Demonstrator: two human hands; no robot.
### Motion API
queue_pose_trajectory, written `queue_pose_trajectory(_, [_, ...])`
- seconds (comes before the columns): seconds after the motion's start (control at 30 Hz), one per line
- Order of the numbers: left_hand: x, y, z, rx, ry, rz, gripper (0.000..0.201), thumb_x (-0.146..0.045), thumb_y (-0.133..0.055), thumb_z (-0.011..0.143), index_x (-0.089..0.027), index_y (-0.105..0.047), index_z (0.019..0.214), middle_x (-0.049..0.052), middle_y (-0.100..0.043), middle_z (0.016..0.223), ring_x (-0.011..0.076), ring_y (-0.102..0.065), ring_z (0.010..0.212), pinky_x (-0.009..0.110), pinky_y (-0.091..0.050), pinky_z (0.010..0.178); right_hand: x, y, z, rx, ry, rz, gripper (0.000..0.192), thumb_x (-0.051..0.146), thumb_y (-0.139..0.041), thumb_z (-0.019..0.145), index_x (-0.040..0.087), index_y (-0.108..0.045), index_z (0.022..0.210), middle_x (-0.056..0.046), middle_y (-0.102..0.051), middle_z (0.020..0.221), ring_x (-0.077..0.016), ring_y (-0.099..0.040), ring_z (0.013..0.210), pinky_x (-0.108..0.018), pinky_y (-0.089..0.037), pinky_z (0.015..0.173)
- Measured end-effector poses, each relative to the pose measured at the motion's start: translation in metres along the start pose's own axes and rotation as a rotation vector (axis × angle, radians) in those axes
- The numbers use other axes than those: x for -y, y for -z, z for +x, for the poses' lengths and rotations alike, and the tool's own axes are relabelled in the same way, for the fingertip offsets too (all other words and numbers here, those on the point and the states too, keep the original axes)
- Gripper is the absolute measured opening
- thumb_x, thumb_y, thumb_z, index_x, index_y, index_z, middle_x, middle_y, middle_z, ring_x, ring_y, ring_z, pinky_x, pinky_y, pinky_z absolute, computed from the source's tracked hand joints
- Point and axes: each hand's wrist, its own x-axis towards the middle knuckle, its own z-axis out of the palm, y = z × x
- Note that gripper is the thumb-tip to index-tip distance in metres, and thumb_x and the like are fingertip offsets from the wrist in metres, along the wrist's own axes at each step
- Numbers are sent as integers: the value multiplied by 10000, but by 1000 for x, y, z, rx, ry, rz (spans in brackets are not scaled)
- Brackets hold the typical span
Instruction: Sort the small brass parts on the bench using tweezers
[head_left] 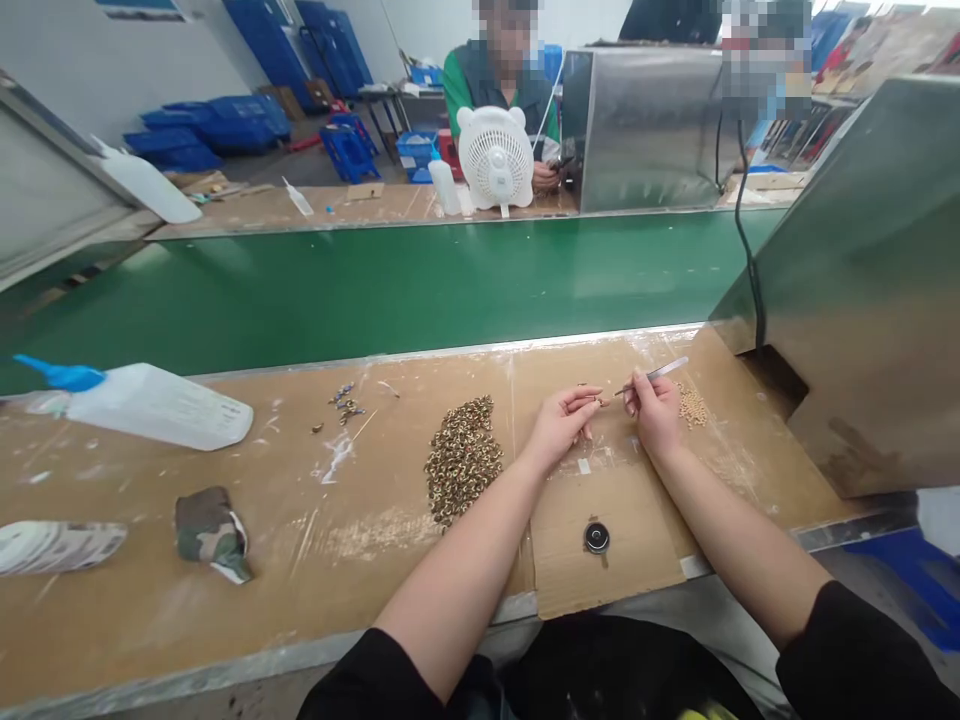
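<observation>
Cardboard-brown bench top [225, 600], taped and scuffed with white marks, is stretching across the lower half of my view, and a green conveyor belt [375, 290] is running behind it from side to side. I am seeing both of my bare forearms reaching forward onto the bench. My left hand [559, 425] is pinching a tiny brownish part [602, 402] between thumb and fingertips; the part is too small for me to make out its shape. My right hand [656, 410] is gripping a pair of metal tweezers [651, 376], whose tip is pointing left toward that part and seems to be touching it or lying just beside it. The two hands are hovering close together above a flat cardboard sheet [637, 560].

Left of my left hand, a heap of small brass-coloured parts [463, 458] is lying on the bench. Just right of my right hand, a smaller pale pile of parts [692, 405] is sitting near a metal housing [862, 290]. A small round black object [596, 537] is resting on the cardboard sheet, nearer to me. Far to the left, a white squeeze bottle with a blue nozzle [150, 403] is lying on its side, and a camouflage cloth [211, 530] is lying nearer the bench edge. Across the belt, another person [499, 90] is sitting behind a white desk fan [495, 155].
</observation>
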Motion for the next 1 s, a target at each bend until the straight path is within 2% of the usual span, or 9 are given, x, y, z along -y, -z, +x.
queue_pose_trajectory(0.27, [0,-3,-3,-17,21,45,441,-367,-812,829,-164,-751,1216,129,-830,1105,75,-601,468,220,-411,436,0,-6,-5,75,-46,-86,544,725,-788,830,203,-668,733,11,-609,535,-105,-506,405,-235,-399,404])
queue_pose_trajectory(0.47, [-2,-4,-5,-35,32,72,437,-376,-799,850,-178,-734,1235,100,-820,1040,82,-629,481,202,-362,415,0,-7,-7,99,-23,-163,524,720,-731,891,223,-657,744,14,-603,539,-123,-536,416,-253,-406,409])
queue_pose_trajectory(1.0, [-2,-6,-5,-33,20,46,403,-370,-813,834,-170,-684,1159,72,-798,989,59,-581,448,197,-356,398,0,-7,-5,95,-37,-142,532,726,-749,877,221,-647,744,25,-586,547,-100,-479,403,-256,-379,403])
